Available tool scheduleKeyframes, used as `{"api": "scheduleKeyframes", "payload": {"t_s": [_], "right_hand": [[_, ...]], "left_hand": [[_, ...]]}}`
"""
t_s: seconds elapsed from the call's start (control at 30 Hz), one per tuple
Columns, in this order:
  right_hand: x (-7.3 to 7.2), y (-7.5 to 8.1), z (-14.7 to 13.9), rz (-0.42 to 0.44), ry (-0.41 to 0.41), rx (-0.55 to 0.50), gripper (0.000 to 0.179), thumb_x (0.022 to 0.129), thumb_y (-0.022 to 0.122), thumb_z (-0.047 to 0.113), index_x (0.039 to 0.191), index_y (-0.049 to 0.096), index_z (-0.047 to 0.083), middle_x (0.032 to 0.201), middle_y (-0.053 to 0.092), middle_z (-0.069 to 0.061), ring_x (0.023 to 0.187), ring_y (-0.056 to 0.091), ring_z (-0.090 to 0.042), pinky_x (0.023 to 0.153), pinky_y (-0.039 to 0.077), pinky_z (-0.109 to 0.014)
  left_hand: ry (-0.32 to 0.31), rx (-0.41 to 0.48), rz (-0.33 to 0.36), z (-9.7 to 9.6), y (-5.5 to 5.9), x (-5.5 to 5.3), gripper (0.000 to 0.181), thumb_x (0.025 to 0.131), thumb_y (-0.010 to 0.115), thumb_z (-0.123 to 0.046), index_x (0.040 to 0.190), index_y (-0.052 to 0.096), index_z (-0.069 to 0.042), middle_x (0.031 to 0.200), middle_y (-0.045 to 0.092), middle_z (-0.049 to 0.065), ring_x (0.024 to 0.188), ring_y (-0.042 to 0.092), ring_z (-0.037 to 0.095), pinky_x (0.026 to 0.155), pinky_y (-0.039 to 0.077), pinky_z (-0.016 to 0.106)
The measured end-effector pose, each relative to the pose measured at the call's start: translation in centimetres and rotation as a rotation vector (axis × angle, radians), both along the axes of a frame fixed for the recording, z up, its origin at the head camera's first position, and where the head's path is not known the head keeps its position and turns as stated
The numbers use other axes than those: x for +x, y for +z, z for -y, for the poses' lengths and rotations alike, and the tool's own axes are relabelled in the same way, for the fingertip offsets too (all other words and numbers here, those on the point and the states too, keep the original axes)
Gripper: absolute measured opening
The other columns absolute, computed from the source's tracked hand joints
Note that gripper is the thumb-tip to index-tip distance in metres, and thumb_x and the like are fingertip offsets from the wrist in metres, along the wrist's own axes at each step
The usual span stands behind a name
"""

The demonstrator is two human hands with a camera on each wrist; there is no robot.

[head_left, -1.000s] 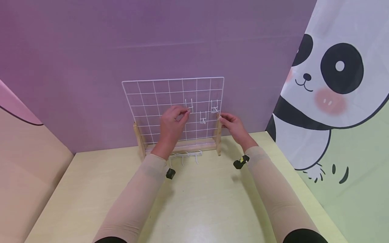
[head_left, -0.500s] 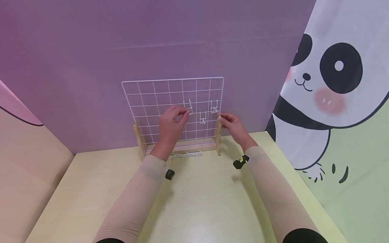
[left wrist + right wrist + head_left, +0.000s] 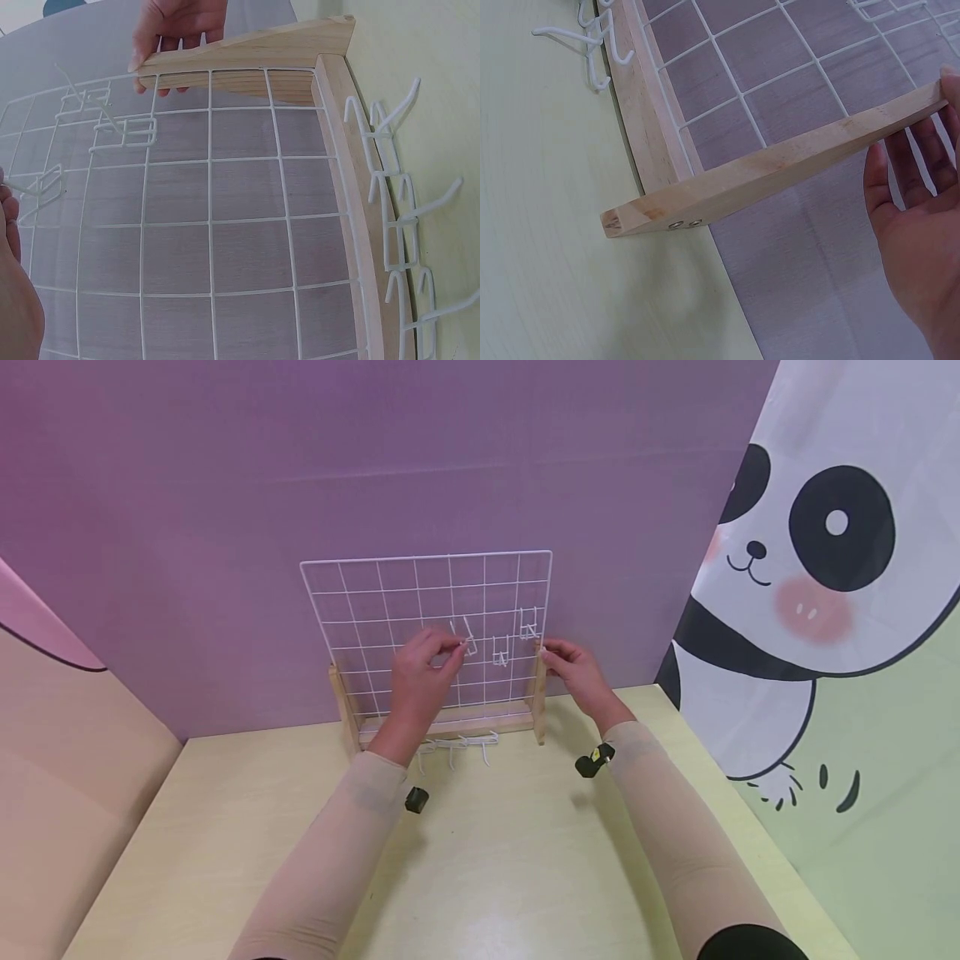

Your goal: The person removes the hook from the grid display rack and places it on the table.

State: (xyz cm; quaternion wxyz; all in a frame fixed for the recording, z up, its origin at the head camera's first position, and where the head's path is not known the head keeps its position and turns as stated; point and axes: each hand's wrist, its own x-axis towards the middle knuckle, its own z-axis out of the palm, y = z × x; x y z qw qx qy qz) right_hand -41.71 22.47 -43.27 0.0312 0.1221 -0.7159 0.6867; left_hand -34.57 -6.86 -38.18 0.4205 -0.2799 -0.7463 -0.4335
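Observation:
My left hand [image 3: 422, 675] pinches the prong of a white wire hook [image 3: 61, 178] between thumb and index finger. The hook lies against the white wire grid panel [image 3: 431, 557], tilted a little, left of two other hooks hanging there. One of those, the lower hook [image 3: 501, 657], sits near the middle right; the upper hook [image 3: 529, 631] is close to the right edge. At the panel's right side, my right hand [image 3: 576, 675] holds the top of the wooden side post [image 3: 795, 154], thumb on the front and fingers behind it.
Several white hooks [image 3: 486, 741] lie in a row on the pale table [image 3: 480, 852], along the front of the wooden base [image 3: 352, 180]. The left wooden post [image 3: 342, 702] stands opposite. A purple backdrop [image 3: 420, 468] rises right behind the panel.
My left hand has lowered slightly and shifted a touch left with the hook, whose top arms now tilt and sit lower on the panel. The right hand stays on the post.

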Motion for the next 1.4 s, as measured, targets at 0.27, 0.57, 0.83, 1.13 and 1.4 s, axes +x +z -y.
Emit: {"api": "scheduleKeyframes", "payload": {"t_s": [0.27,0.57,0.83,1.13,1.4], "right_hand": [[0.0,0.0,-0.1,-0.008,0.012,-0.016,0.038,0.112,0.067,0.015,0.144,0.066,-0.005,0.115,0.073,0.01,0.109,0.065,-0.013,0.1,0.055,-0.031],[0.2,0.1,0.0,0.002,0.006,-0.005,0.04,0.112,0.067,0.017,0.146,0.065,-0.005,0.119,0.072,0.007,0.112,0.065,-0.015,0.106,0.055,-0.038],[0.1,-0.1,-0.1,0.004,0.006,0.008,0.04,0.112,0.068,0.019,0.146,0.066,-0.003,0.122,0.072,0.005,0.115,0.064,-0.016,0.104,0.055,-0.032],[0.0,-0.1,0.0,-0.009,0.006,-0.003,0.038,0.112,0.068,0.017,0.144,0.067,-0.004,0.118,0.072,0.008,0.111,0.064,-0.013,0.1,0.055,-0.028],[0.0,0.1,0.1,-0.03,0.017,-0.026,0.037,0.112,0.066,0.011,0.143,0.064,-0.008,0.111,0.073,0.011,0.106,0.065,-0.011,0.093,0.057,-0.027]], "left_hand": [[-0.005,-0.017,0.005,-0.1,-0.5,0.3,0.006,0.101,0.081,-0.006,0.103,0.081,0.0,0.1,0.077,0.012,0.093,0.076,0.027,0.082,0.067,0.037],[-0.004,-0.047,0.053,0.0,-1.4,0.6,0.007,0.102,0.08,-0.007,0.106,0.081,-0.001,0.102,0.077,0.01,0.098,0.077,0.024,0.082,0.066,0.031],[-0.009,-0.062,0.05,0.2,-1.7,0.8,0.007,0.101,0.08,-0.006,0.107,0.081,-0.002,0.102,0.078,0.009,0.096,0.075,0.024,0.087,0.065,0.038],[-0.021,-0.073,0.03,0.3,-2.3,0.8,0.007,0.099,0.082,-0.003,0.106,0.081,-0.001,0.101,0.078,0.011,0.094,0.075,0.026,0.081,0.065,0.041],[-0.017,-0.11,0.054,0.5,-2.7,1.0,0.007,0.098,0.082,-0.002,0.105,0.081,0.0,0.099,0.077,0.011,0.092,0.076,0.027,0.083,0.066,0.041]]}}
